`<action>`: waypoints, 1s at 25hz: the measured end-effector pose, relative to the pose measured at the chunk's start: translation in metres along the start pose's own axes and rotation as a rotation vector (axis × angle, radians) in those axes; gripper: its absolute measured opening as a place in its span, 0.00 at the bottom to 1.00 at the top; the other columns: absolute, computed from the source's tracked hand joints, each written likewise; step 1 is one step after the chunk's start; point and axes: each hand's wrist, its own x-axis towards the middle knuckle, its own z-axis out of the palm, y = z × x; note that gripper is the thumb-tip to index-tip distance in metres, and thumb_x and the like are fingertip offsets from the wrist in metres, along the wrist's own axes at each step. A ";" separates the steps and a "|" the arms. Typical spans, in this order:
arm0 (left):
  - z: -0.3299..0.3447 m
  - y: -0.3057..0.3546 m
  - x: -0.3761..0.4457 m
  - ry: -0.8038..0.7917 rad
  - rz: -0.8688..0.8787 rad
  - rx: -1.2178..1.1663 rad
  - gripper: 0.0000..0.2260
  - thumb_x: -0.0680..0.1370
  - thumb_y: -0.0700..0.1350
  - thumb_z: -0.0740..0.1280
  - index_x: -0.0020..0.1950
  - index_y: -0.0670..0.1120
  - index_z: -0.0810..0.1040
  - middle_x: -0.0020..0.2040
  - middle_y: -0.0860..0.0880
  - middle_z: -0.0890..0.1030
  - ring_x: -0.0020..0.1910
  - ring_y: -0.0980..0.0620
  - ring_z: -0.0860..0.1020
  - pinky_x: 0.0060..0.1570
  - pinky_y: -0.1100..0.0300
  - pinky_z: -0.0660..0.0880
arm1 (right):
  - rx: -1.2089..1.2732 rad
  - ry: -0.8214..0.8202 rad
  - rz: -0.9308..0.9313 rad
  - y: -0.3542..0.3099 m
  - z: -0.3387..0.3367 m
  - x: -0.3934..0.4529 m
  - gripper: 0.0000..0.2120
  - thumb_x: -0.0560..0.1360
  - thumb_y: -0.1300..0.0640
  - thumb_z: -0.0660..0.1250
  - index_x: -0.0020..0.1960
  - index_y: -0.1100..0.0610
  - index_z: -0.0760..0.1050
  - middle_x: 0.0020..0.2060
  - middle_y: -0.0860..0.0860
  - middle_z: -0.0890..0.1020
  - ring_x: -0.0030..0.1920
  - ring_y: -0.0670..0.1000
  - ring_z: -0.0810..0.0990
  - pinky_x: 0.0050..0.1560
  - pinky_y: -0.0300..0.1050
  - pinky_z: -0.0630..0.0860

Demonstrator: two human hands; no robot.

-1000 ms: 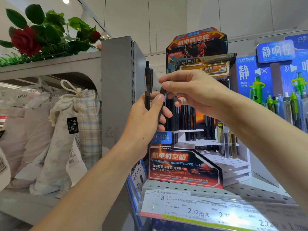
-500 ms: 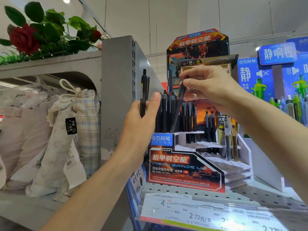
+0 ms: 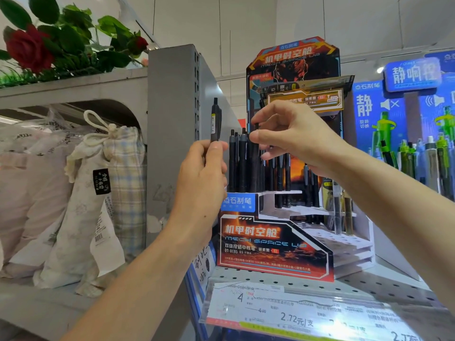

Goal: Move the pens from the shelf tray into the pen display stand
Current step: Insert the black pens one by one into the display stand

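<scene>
A slim matte-black pen [image 3: 216,120] is held upright in the left hand [image 3: 200,177], pinched between thumb and fingers, just left of the tiered cardboard pen display stand [image 3: 275,242]; a second black pen [image 3: 254,156], standing among the stand's pens, is pinched at its top by the right hand [image 3: 293,134]; the stand is borne by a perforated grey metal shelf [image 3: 369,285]

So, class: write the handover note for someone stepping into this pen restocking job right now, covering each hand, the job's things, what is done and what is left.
Left hand: grips one black spare pen upright, left of the display stand.
Right hand: pinches the top of a black pen standing among the pens in the stand's back row; whether it is fully seated cannot be told.
Done: several black pens stand in the upper tiers.
Left: let go of the right-hand pen once seated, then slot in the left-hand pen. The lower tiers show open holes. The shelf tray is not in view.
</scene>
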 end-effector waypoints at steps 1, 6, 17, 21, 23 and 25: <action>-0.001 -0.002 0.000 -0.009 0.010 0.007 0.09 0.85 0.50 0.59 0.55 0.49 0.77 0.30 0.57 0.73 0.27 0.62 0.70 0.24 0.69 0.69 | 0.009 -0.008 0.004 0.000 0.000 0.000 0.13 0.75 0.60 0.74 0.58 0.56 0.78 0.39 0.52 0.85 0.38 0.47 0.86 0.39 0.42 0.84; -0.001 -0.005 0.000 -0.031 0.055 0.077 0.10 0.84 0.52 0.59 0.58 0.55 0.79 0.35 0.53 0.75 0.27 0.62 0.71 0.25 0.69 0.69 | 0.004 -0.055 0.014 -0.003 -0.004 0.003 0.11 0.76 0.61 0.73 0.57 0.56 0.79 0.40 0.53 0.86 0.38 0.48 0.86 0.39 0.44 0.84; 0.000 -0.008 -0.003 -0.003 0.000 0.046 0.12 0.83 0.54 0.59 0.59 0.49 0.75 0.32 0.55 0.74 0.24 0.62 0.73 0.23 0.72 0.67 | -0.144 -0.042 -0.023 -0.003 0.005 -0.001 0.10 0.76 0.58 0.73 0.56 0.57 0.77 0.40 0.55 0.84 0.39 0.48 0.85 0.36 0.45 0.84; 0.001 -0.008 -0.005 -0.031 0.024 0.045 0.11 0.84 0.54 0.59 0.59 0.49 0.76 0.33 0.54 0.75 0.24 0.63 0.73 0.23 0.73 0.67 | -0.192 -0.028 -0.038 -0.003 0.005 0.000 0.11 0.76 0.56 0.73 0.56 0.56 0.77 0.41 0.54 0.84 0.40 0.48 0.85 0.36 0.44 0.84; 0.002 -0.006 -0.006 -0.050 0.019 0.017 0.11 0.83 0.54 0.60 0.59 0.48 0.75 0.34 0.53 0.76 0.24 0.62 0.73 0.23 0.72 0.67 | -0.205 -0.021 -0.036 -0.003 0.005 0.000 0.11 0.76 0.56 0.73 0.56 0.55 0.77 0.40 0.52 0.84 0.40 0.49 0.85 0.36 0.42 0.84; 0.003 -0.005 -0.006 -0.060 0.010 -0.009 0.11 0.83 0.53 0.62 0.59 0.48 0.75 0.35 0.52 0.77 0.24 0.62 0.74 0.23 0.71 0.68 | -0.225 -0.010 -0.042 -0.003 0.003 -0.001 0.12 0.76 0.55 0.73 0.58 0.54 0.78 0.40 0.51 0.83 0.40 0.49 0.85 0.35 0.40 0.83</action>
